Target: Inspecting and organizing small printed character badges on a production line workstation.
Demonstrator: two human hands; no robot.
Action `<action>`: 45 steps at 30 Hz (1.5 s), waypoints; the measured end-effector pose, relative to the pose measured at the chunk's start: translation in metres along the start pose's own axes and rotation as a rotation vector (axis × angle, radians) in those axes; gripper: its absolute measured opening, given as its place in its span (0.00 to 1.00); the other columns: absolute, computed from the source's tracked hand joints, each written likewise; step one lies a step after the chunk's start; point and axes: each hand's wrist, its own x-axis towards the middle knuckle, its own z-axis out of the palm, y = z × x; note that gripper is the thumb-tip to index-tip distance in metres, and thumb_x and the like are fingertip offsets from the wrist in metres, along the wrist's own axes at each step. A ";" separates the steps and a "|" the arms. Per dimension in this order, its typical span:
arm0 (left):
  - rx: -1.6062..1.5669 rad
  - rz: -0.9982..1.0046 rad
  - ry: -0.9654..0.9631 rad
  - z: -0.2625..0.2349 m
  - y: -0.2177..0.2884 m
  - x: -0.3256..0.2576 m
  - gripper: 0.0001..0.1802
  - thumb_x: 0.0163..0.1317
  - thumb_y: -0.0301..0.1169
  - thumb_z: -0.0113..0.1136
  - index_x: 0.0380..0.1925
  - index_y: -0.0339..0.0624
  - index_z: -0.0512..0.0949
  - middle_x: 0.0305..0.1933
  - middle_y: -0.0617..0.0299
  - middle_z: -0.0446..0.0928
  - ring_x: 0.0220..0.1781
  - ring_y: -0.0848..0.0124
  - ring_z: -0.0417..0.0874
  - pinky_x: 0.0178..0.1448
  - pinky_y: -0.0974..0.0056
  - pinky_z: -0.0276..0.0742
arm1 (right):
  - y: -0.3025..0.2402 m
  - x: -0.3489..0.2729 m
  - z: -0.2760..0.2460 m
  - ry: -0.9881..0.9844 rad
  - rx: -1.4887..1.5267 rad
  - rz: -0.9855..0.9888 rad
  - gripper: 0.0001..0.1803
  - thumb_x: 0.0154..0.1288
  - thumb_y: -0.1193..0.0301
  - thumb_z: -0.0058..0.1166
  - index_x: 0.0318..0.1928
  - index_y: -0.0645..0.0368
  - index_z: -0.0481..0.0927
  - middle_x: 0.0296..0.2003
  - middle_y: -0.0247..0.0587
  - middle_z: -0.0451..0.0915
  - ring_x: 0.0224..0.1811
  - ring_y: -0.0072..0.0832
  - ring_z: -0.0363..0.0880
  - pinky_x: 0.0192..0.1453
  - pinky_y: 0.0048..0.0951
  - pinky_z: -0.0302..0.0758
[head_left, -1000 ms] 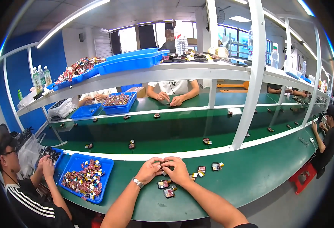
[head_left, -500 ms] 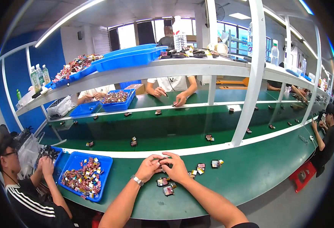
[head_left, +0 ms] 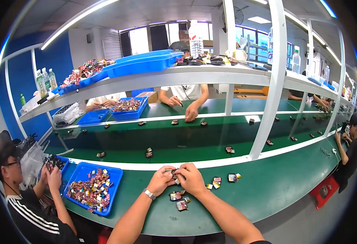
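Just below the middle of the frame, the left hand (head_left: 161, 180) and the right hand (head_left: 191, 179) meet over the green table (head_left: 268, 191), fingers pinching one small dark part (head_left: 174, 174) between them. More little parts (head_left: 177, 197) lie right under the hands. A blue tray (head_left: 115, 183) full of pieces sits at lower left.

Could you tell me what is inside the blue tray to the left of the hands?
The blue tray holds a loose heap of small colourful parts; whatever lies beneath the heap is covered.
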 end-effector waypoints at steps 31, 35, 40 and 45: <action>0.081 -0.019 0.020 0.008 0.002 0.000 0.14 0.70 0.22 0.46 0.54 0.37 0.66 0.51 0.53 0.78 0.54 0.66 0.81 0.59 0.60 0.81 | -0.009 -0.006 0.011 0.052 -0.324 0.008 0.04 0.56 0.72 0.61 0.31 0.57 0.82 0.32 0.35 0.79 0.35 0.34 0.79 0.39 0.34 0.79; 0.109 0.001 0.027 0.010 0.001 0.001 0.13 0.70 0.21 0.46 0.54 0.36 0.68 0.52 0.53 0.78 0.54 0.66 0.81 0.59 0.61 0.81 | -0.005 -0.007 0.010 0.007 -0.376 -0.055 0.03 0.55 0.73 0.61 0.30 0.58 0.80 0.34 0.36 0.79 0.38 0.35 0.79 0.40 0.35 0.79; 0.102 0.067 0.102 0.006 -0.006 0.004 0.14 0.69 0.20 0.46 0.54 0.36 0.70 0.51 0.54 0.79 0.53 0.68 0.81 0.57 0.63 0.82 | -0.010 -0.005 0.010 0.013 -0.302 -0.061 0.09 0.52 0.73 0.63 0.35 0.59 0.81 0.42 0.41 0.79 0.47 0.39 0.78 0.47 0.36 0.79; 0.100 0.072 0.100 -0.002 -0.004 0.007 0.16 0.67 0.20 0.50 0.55 0.36 0.70 0.47 0.55 0.81 0.50 0.69 0.82 0.53 0.62 0.82 | -0.010 -0.003 0.013 -0.041 -0.222 0.038 0.15 0.52 0.71 0.65 0.41 0.61 0.82 0.50 0.48 0.78 0.50 0.43 0.78 0.53 0.36 0.78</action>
